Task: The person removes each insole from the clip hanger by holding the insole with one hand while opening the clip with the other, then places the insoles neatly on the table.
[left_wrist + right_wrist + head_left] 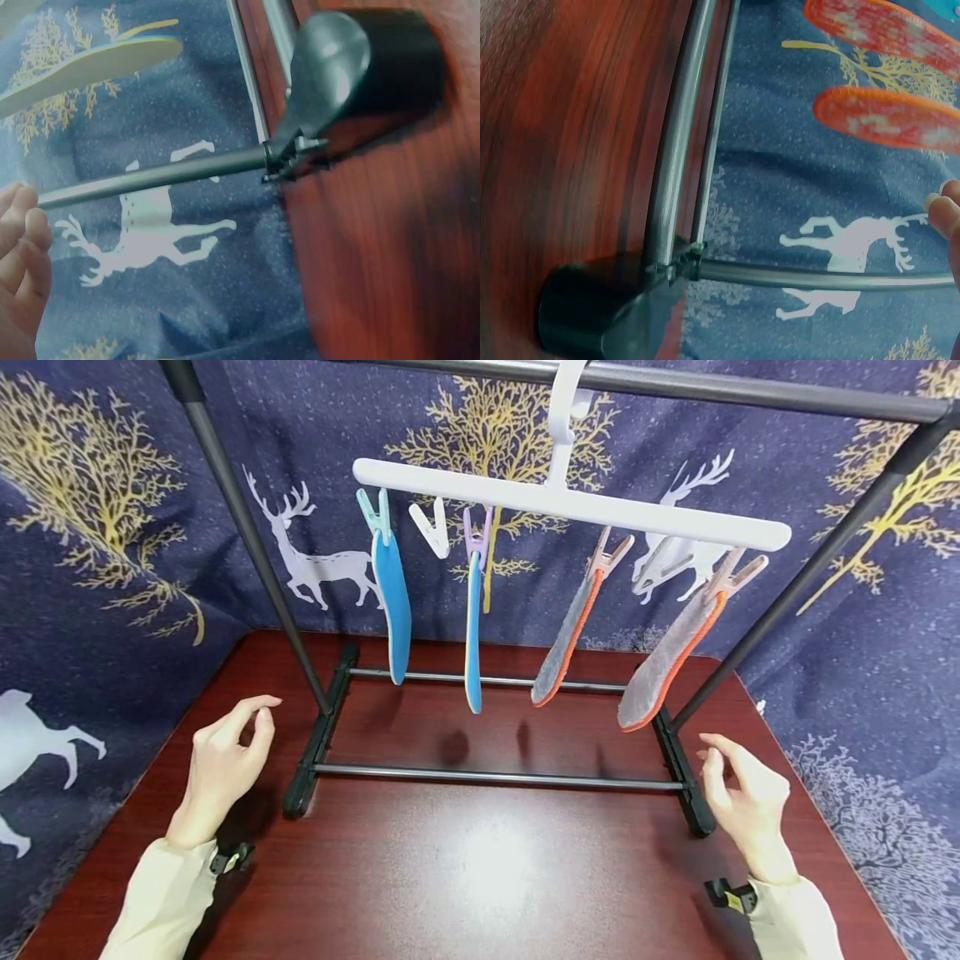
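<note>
My left hand (225, 760) hovers left of the rack's foot, with fingers loosely bent and nothing between them. On the other side my right hand (746, 793), equally loose, holds nothing beside the right foot. Between them a white hanger (465, 487) is hooked on the rack's top bar. Two blue insoles (393, 602) hang from a teal clothespin (377, 514) and a purple clothespin (477, 531). Two grey insoles (667, 668) with orange edges hang at the right from pale pink clothespins (609, 556). A white clothespin (432, 531) and a whitish clothespin (660, 568) carry nothing.
The black rack (236, 518) stands on a glossy red-brown table (480, 877), its feet joined by two metal crossbars (495, 775). Behind and beside it hangs a dark blue cloth (300, 410) printed with deer and golden trees. Both wrists wear small black cameras (231, 858).
</note>
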A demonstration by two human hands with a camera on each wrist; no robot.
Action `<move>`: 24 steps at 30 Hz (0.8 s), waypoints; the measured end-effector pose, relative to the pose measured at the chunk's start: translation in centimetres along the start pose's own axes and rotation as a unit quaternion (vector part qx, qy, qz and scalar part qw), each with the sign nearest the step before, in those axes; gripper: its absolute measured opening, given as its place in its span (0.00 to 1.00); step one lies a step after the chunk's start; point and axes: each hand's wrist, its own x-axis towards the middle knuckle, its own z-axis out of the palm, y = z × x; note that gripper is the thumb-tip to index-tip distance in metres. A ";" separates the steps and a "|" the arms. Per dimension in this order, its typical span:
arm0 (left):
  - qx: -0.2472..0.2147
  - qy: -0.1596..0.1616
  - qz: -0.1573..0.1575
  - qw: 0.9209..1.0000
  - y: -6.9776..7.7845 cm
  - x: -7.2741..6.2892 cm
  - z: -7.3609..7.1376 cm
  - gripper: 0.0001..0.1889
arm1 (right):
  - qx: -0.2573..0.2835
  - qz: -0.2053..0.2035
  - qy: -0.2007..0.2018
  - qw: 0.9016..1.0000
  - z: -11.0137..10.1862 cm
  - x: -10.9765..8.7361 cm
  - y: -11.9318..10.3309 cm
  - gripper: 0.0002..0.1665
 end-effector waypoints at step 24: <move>-0.080 -0.001 0.022 0.997 2.6 1.6 3.1 0.13 | 0.058 -0.069 0.027 0.996 3.3 1.1 -4.1 0.21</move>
